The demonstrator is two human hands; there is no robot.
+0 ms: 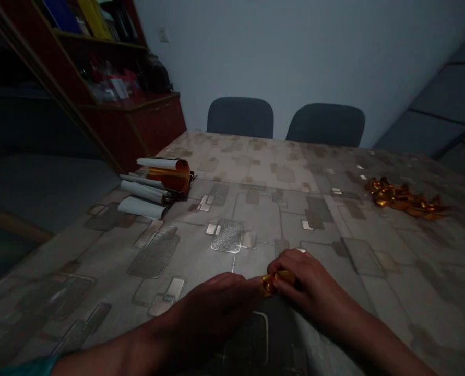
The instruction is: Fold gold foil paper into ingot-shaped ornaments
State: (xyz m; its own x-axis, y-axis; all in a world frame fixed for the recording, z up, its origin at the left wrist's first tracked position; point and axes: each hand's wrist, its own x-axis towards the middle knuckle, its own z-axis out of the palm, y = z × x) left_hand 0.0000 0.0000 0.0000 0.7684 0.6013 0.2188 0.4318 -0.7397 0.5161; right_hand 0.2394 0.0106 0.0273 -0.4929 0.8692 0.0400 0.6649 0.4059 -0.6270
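A small folded piece of gold foil paper [269,285] is between my two hands near the front edge of the table. My right hand [303,275] pinches it from the right, thumb below and fingers curled over the top. From the left, my left hand [220,305] meets it with the fingertips; the fingers are pressed together and partly in shadow. Farther off to the right lies a row of folded gold foil pieces [404,199]. At the far left a stack of curled gold foil sheets with white backs [144,206] rests on the tablecloth.
A patterned tablecloth [201,245] covers the table. Two dark chairs [240,117] stand behind it against a pale wall. A reddish-brown cabinet [154,122] with shelves of bags and folders is at the back left. The room is dim.
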